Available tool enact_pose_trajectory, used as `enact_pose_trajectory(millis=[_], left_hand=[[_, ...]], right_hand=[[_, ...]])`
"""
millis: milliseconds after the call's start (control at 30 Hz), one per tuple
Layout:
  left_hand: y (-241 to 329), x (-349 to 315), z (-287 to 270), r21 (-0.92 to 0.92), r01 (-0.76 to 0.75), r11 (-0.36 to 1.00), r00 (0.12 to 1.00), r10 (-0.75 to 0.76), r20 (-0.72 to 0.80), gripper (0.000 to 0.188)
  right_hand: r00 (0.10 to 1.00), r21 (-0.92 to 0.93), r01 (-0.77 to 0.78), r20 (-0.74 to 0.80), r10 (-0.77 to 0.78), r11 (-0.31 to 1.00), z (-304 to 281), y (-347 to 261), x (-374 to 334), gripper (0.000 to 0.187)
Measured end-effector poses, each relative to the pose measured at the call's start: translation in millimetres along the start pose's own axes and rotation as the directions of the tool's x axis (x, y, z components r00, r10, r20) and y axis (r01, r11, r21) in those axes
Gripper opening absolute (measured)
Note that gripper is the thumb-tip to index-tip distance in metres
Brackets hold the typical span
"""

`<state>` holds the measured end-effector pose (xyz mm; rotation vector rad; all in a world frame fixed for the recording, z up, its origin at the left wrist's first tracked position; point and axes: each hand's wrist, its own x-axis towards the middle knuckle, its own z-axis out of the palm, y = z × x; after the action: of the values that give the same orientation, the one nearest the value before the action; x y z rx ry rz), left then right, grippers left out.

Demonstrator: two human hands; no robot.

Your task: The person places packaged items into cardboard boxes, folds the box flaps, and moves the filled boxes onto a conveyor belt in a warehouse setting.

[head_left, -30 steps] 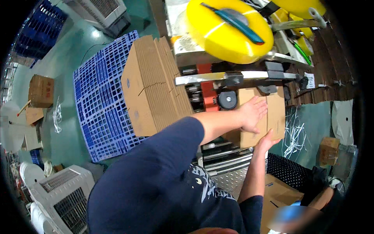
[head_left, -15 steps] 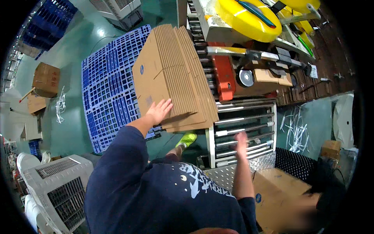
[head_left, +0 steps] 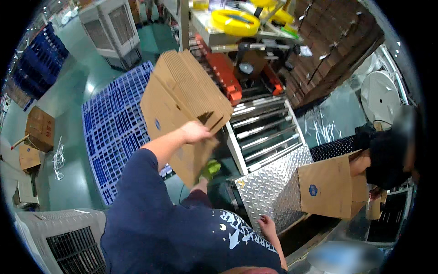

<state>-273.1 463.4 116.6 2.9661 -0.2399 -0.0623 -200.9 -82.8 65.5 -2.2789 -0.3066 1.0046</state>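
Observation:
A flattened cardboard carton is tilted off the front of a stack of folded cartons. My left hand is closed on the carton's upper edge; its lower corner is blurred by motion. My right hand hangs low over the diamond-plate metal platform, fingers loosely bent and apart, with nothing visible in it.
A blue plastic pallet lies left of the stack. A roller conveyor leads to the platform. At the right a co-worker's hand holds an opened carton. Yellow strapping rolls lie on the bench; an air cooler stands lower left.
My left hand has gone from lying flat on the stack to gripping one carton and pulling it away. My right hand has dropped from the rollers toward me. The co-worker's carton now stands on the platform.

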Motion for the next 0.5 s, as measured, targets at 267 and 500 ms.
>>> enact_pose_trajectory(millis=[267, 500], left_hand=[[223.3, 60.1, -163.6, 0.111, -0.435, 0.894, 0.871, 0.449, -0.199, 0.015], [363.4, 69.2, -244.1, 0.117, -0.681, 0.722, 0.561, 0.619, -0.550, 0.011]], right_hand=[[0.770, -0.008, 0.575, -0.332, -0.545, 0.818, -20.5, -151.5, -41.7, 0.088], [0.462, 0.265, 0.838, -0.810, -0.362, 0.477, -98.3, -144.0, -109.4, 0.039]])
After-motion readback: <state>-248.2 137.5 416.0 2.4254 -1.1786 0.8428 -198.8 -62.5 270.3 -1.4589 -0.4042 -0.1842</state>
